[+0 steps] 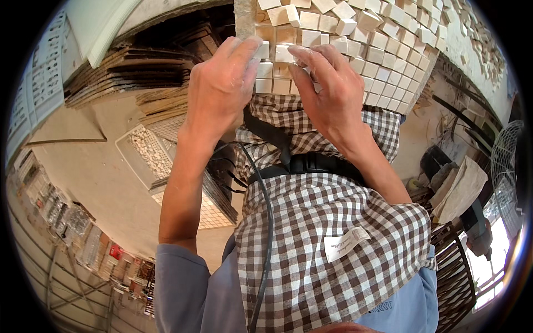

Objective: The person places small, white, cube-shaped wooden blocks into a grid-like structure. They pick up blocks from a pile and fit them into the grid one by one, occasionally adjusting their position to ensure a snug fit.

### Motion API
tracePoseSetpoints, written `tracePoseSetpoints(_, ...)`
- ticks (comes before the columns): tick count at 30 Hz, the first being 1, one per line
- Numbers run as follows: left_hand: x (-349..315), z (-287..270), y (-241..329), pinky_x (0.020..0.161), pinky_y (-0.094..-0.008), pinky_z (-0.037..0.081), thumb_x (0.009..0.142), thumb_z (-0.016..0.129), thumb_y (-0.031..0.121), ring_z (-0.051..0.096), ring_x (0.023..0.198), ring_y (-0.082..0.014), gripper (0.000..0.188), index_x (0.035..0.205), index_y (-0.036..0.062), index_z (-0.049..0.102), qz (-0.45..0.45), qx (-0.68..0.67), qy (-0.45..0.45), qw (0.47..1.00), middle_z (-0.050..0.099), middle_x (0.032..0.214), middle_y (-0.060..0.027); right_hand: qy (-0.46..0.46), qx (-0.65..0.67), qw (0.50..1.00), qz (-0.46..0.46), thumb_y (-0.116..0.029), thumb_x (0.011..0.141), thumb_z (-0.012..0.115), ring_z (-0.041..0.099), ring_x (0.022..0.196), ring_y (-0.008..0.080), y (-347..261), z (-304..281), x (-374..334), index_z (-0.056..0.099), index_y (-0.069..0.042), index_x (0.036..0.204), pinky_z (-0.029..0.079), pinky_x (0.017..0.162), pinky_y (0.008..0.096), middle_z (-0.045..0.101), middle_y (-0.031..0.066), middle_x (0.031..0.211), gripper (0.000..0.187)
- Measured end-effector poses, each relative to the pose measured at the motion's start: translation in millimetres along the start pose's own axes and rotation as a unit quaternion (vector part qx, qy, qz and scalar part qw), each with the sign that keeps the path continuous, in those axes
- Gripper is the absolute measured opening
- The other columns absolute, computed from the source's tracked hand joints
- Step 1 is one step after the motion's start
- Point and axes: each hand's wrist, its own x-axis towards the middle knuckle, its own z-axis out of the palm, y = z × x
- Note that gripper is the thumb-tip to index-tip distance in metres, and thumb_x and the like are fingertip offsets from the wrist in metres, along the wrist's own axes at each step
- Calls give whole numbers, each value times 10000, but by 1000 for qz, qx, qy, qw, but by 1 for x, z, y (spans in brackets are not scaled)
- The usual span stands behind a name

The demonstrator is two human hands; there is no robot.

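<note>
A gridded board (286, 36) lies at the front edge of the workbench, its near rows filled with small cream-white stone mosaic tiles (383, 74) and some squares bare brown. At its left edge, the bent fingers of my left hand (222, 86) close on a white tile (263, 51); the far side of the grip is hidden. Just right of it, my right hand (328, 83) pinches another white tile (284, 54) between thumb and forefinger, low over the board. Loose tiles (325, 5) lie tilted and heaped across the far rows. Pale dust coats my fingers.
More loose tiles (472, 36) scatter over the bench at the right. Stacked brown boards (127, 69) sit at the left. On the floor stands a crate of pale chips (150, 150). A wire fan guard (508, 172) is far right; a black cable (266, 222) hangs down my checked apron (311, 244).
</note>
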Motion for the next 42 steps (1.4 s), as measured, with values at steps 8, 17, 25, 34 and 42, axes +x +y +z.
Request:
tracePoseSetpoints(8, 0, 8, -10, 723, -325, 564, 877, 791, -13, 714, 797, -260, 267, 1136, 46, 778, 26, -75, 34, 996, 725, 950, -119, 14, -19, 999, 21, -41, 866, 780, 682, 818, 293, 1, 2, -2, 757, -67, 1112, 552, 688, 403, 673, 87, 911, 249)
tracePoseSetpoints(17, 5, 5, -8, 693, -284, 508, 822, 812, 5, 625, 712, -160, 295, 1102, 93, 843, -157, -197, -5, 968, 689, 830, -71, 28, -3, 998, 47, -56, 861, 790, 685, 817, 294, 9, -4, -8, 769, -74, 1096, 547, 689, 404, 681, 84, 908, 237)
tracePoseSetpoints(25, 2, 5, -5, 673, -271, 491, 791, 835, 17, 591, 703, -116, 290, 1075, 72, 845, -208, -232, 30, 950, 704, 825, -47, 5, -111, 994, 12, -138, 859, 784, 663, 800, 286, -4, 12, 0, 772, -85, 1108, 528, 699, 412, 649, 71, 872, 254)
tracePoseSetpoints(34, 4, 7, -14, 643, -236, 473, 845, 835, 2, 580, 720, -46, 234, 1076, 39, 835, -151, -242, 20, 958, 677, 853, 17, 25, -129, 991, -1, -117, 846, 784, 659, 800, 289, 0, 18, -2, 758, -98, 1117, 519, 733, 412, 654, 58, 880, 273)
tracePoseSetpoints(42, -1, 9, -10, 675, -237, 477, 858, 825, 27, 563, 742, -51, 276, 1131, 66, 829, -161, -216, 20, 963, 653, 844, 24, 36, -85, 996, -6, -84, 829, 784, 660, 829, 278, 3, 18, -2, 729, -103, 1011, 504, 757, 400, 683, 50, 959, 192)
